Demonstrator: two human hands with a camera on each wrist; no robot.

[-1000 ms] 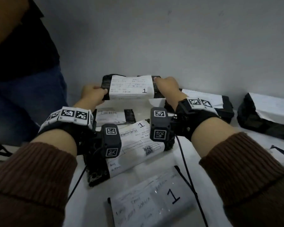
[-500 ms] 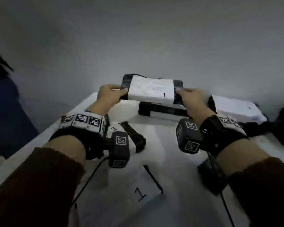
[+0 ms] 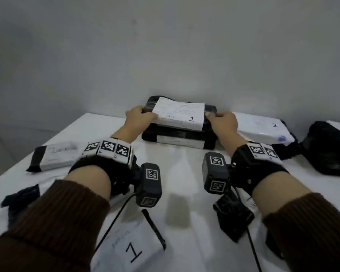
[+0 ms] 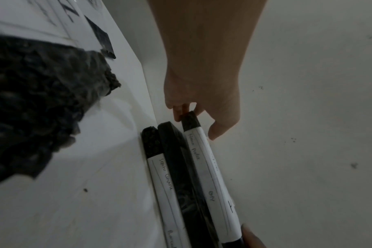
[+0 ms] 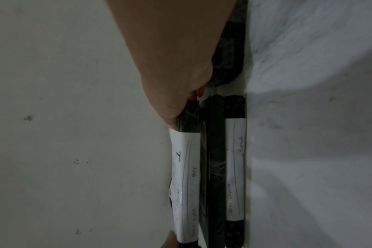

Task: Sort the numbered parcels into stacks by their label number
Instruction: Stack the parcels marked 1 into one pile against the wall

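Note:
A black parcel with a white label marked 1 (image 3: 180, 114) sits at the top of a stack of black parcels (image 3: 177, 139) by the back wall. My left hand (image 3: 142, 114) grips its left end and my right hand (image 3: 213, 115) grips its right end, thumbs on top. In the left wrist view the held parcel (image 4: 210, 176) lies close against the stack (image 4: 170, 184), with the right hand (image 4: 202, 100) at its far end. The right wrist view shows the held parcel (image 5: 185, 167) a sliver apart from the stack (image 5: 223, 167), the left hand (image 5: 176, 83) beyond it.
A white parcel marked 2 (image 3: 263, 128) lies right of the stack, and a crumpled black parcel (image 3: 328, 148) lies farther right. Another labelled parcel (image 3: 53, 158) lies at the left table edge. A parcel marked 1 (image 3: 130, 250) and a small black parcel (image 3: 232, 218) lie near me.
Both hands have carried the parcel marked 1 away from me and lowered it onto the stack at the back wall. The head view has shifted forward.

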